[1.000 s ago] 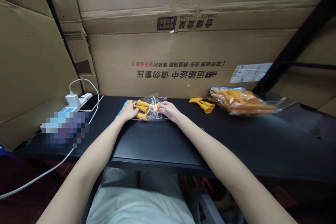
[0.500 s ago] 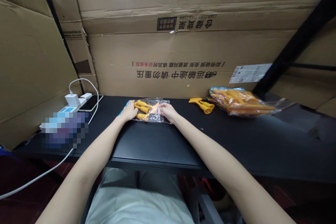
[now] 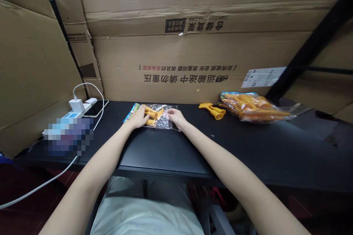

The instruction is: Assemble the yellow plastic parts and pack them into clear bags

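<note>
A clear plastic bag (image 3: 165,121) lies flat on the black table, with a coloured card end at its left. Inside it are orange plastic pieces (image 3: 152,114) with flared, trumpet-like ends; their exact kind is not plain. My left hand (image 3: 138,117) rests over the bag's left part and covers some of the pieces, its fingers stretched out and the thumb apart. At the right end, my right hand (image 3: 177,118) pinches the clear film between thumb and fingers. Another loose orange piece (image 3: 212,110) lies on the table to the right of that hand.
A larger bag of orange pieces (image 3: 252,107) lies at the right. On the left are a power strip (image 3: 72,114) with a white charger (image 3: 76,104), a phone (image 3: 96,108) and a white cable (image 3: 62,172). Cardboard (image 3: 165,49) walls the back.
My left hand has slid right from the card end onto the orange pieces, uncovering the card. My right hand keeps its pinch on the bag's right end.
</note>
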`<state>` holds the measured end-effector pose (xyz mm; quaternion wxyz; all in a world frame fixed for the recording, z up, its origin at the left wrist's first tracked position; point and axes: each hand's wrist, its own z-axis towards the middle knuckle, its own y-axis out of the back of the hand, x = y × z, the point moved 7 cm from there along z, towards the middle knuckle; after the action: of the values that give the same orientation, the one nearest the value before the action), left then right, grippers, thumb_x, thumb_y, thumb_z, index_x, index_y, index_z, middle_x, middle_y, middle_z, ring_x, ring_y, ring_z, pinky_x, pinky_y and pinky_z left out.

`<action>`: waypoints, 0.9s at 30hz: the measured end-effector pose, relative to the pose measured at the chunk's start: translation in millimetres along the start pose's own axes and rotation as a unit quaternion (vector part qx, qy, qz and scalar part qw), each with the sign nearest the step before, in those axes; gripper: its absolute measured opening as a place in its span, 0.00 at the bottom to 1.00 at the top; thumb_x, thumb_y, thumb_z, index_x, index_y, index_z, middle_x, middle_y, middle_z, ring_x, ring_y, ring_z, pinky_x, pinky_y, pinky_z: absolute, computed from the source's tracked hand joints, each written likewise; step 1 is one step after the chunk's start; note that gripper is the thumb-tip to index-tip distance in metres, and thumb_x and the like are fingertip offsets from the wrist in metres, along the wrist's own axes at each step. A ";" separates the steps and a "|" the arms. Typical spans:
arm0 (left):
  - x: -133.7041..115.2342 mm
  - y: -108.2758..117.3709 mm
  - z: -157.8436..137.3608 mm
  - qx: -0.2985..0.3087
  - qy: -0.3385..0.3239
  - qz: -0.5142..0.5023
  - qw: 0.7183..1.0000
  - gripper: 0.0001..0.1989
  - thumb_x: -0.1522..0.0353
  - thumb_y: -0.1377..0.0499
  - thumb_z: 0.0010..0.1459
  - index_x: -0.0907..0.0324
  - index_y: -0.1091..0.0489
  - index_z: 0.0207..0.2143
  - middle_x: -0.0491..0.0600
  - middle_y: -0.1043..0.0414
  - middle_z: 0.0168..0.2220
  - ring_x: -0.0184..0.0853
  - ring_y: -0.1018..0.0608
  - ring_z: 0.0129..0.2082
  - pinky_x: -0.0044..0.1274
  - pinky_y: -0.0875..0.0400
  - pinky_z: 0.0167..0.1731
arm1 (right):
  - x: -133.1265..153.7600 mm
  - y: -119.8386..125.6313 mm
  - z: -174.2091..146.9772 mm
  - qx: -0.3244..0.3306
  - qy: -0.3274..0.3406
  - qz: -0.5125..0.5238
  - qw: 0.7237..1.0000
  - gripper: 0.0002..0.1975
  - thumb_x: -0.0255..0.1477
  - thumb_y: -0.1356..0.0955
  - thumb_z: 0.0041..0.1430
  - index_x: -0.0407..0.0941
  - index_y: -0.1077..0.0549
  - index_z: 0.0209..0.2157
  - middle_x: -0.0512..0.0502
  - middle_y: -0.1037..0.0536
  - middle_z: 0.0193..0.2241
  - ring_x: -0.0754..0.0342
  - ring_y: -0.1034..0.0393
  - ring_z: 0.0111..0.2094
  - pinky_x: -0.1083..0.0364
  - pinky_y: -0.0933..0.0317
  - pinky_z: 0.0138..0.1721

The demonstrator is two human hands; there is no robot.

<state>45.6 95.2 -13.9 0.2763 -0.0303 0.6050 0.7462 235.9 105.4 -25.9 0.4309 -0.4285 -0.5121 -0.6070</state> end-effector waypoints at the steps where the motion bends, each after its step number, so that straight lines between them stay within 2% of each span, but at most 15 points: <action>1: -0.8 -0.8 -0.1 0.004 -0.006 0.004 1.000 0.30 0.61 0.52 0.59 0.64 0.50 0.61 0.58 0.51 0.65 0.39 0.50 0.66 0.33 0.54 0.64 | 3.1 0.6 -0.3 -0.003 0.019 -0.012 1.000 0.04 0.20 0.34 0.45 0.42 0.31 0.25 0.49 0.25 0.25 0.59 0.31 0.27 0.59 0.36 0.33; 3: -1.8 -2.1 -0.2 0.011 -0.015 0.005 1.000 0.30 0.61 0.52 0.59 0.66 0.50 0.61 0.59 0.52 0.65 0.38 0.52 0.66 0.32 0.55 0.64 | 12.1 1.6 -2.5 -0.005 0.069 -0.035 0.997 0.03 0.20 0.34 0.45 0.42 0.30 0.24 0.49 0.24 0.26 0.59 0.31 0.29 0.60 0.37 0.34; 5: -2.6 -3.6 0.2 0.014 -0.025 -0.003 1.000 0.31 0.62 0.52 0.59 0.66 0.50 0.61 0.59 0.52 0.65 0.38 0.53 0.67 0.32 0.55 0.64 | 20.8 -1.1 -7.0 0.023 0.107 -0.051 0.993 0.00 0.23 0.32 0.46 0.41 0.29 0.24 0.50 0.25 0.24 0.60 0.34 0.25 0.61 0.39 0.29; 7: -3.4 -5.7 1.2 0.012 -0.042 -0.018 0.999 0.31 0.62 0.50 0.58 0.65 0.50 0.61 0.59 0.52 0.66 0.39 0.53 0.67 0.33 0.55 0.64 | 23.7 -11.2 -13.7 0.113 0.098 -0.054 0.987 0.05 0.28 0.31 0.47 0.40 0.26 0.27 0.53 0.28 0.18 0.62 0.40 0.18 0.62 0.44 0.21; 9: -4.0 -7.3 2.3 0.005 -0.059 -0.040 0.997 0.31 0.62 0.49 0.56 0.65 0.49 0.60 0.60 0.52 0.65 0.41 0.52 0.66 0.36 0.55 0.64 | 22.2 -23.0 -23.7 0.223 0.056 -0.049 0.972 0.11 0.33 0.30 0.48 0.39 0.24 0.31 0.55 0.32 0.14 0.64 0.47 0.13 0.62 0.52 0.15; 11: -4.3 -7.8 3.0 -0.006 -0.073 -0.061 0.995 0.30 0.62 0.47 0.55 0.65 0.46 0.58 0.62 0.51 0.65 0.44 0.51 0.66 0.36 0.54 0.63 | 21.1 -28.8 -32.0 0.287 0.022 -0.044 0.957 0.14 0.35 0.30 0.49 0.39 0.23 0.34 0.56 0.33 0.12 0.65 0.51 0.11 0.62 0.57 0.13; 15: -6.6 -3.7 2.6 -0.027 -0.087 -0.074 0.993 0.21 0.63 0.45 0.54 0.63 0.40 0.49 0.62 0.44 0.61 0.44 0.45 0.64 0.35 0.49 0.62 | 18.6 -25.7 -31.7 0.265 -0.012 -0.040 0.963 0.12 0.31 0.31 0.51 0.39 0.23 0.36 0.54 0.31 0.12 0.66 0.52 0.09 0.63 0.59 0.10; 18: -12.2 0.3 1.8 -0.025 -0.109 -0.073 0.991 0.09 0.66 0.46 0.54 0.60 0.37 0.38 0.58 0.34 0.50 0.44 0.38 0.59 0.35 0.42 0.58 | 15.7 -24.4 -29.1 0.239 -0.029 -0.028 0.970 0.08 0.25 0.33 0.52 0.39 0.24 0.35 0.53 0.27 0.16 0.65 0.47 0.09 0.62 0.54 0.09; 20: -14.6 1.7 1.9 -0.021 -0.118 -0.070 0.990 0.04 0.68 0.46 0.54 0.58 0.38 0.32 0.55 0.32 0.44 0.43 0.33 0.54 0.36 0.39 0.54 | 14.7 -22.9 -28.1 0.221 -0.039 -0.012 0.974 0.07 0.22 0.34 0.53 0.39 0.25 0.34 0.51 0.24 0.19 0.63 0.42 0.10 0.62 0.48 0.10; 23: -14.3 2.0 2.7 -0.021 -0.121 -0.061 0.991 0.03 0.68 0.47 0.55 0.58 0.39 0.31 0.54 0.32 0.42 0.41 0.32 0.50 0.36 0.38 0.53 | 12.9 -20.0 -27.2 0.197 -0.055 0.004 0.979 0.06 0.20 0.34 0.52 0.39 0.26 0.33 0.50 0.23 0.22 0.63 0.39 0.11 0.61 0.43 0.13; 27: -8.5 -1.1 4.5 -0.020 -0.107 -0.048 0.993 0.04 0.67 0.47 0.56 0.58 0.39 0.33 0.54 0.34 0.46 0.41 0.34 0.53 0.36 0.41 0.56 | 10.9 -20.5 -26.3 0.190 -0.058 0.018 0.980 0.05 0.22 0.34 0.55 0.39 0.27 0.34 0.45 0.21 0.29 0.63 0.37 0.13 0.61 0.40 0.15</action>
<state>54.5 96.3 -10.5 0.3742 0.0157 0.5547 0.7430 211.3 80.6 -23.5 0.4849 -0.3830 -0.6340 -0.4649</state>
